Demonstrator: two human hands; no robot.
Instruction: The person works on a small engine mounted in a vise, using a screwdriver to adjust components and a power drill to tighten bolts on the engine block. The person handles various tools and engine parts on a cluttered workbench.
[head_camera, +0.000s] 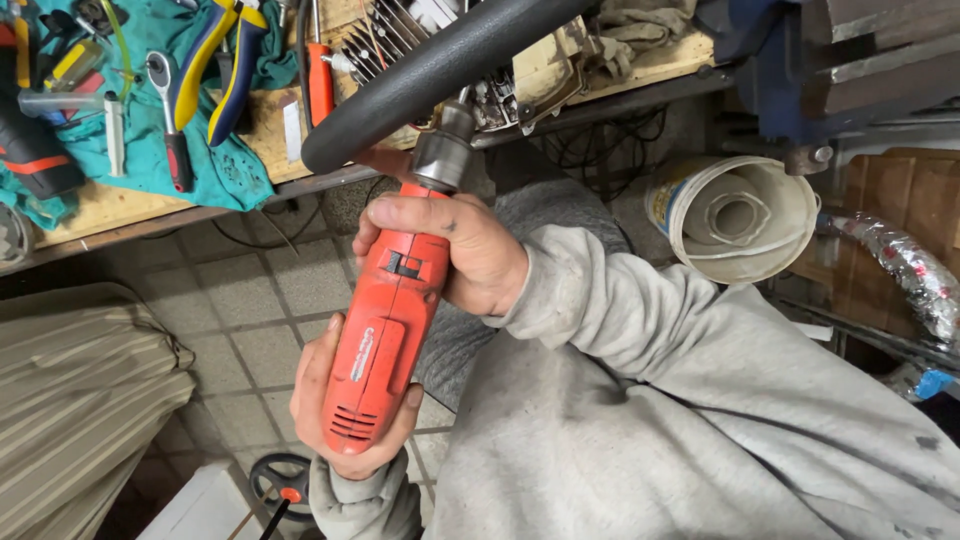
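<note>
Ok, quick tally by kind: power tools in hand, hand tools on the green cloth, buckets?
Red electric drill, held by the left hand and the right hand: 1
Pliers with blue-yellow handles: 1
Ratchet wrench: 1
White bucket: 1
Total: 4

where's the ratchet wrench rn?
Head view, upper left: the ratchet wrench lies on the teal cloth on the wooden workbench, just left of the yellow-and-blue pliers, away from both hands.

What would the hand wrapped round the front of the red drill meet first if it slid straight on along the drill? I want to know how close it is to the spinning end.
Most likely the grey chuck, just ahead of the right hand on the red drill. Beyond that lies the black padded tube, though depth is hard to judge.
</note>
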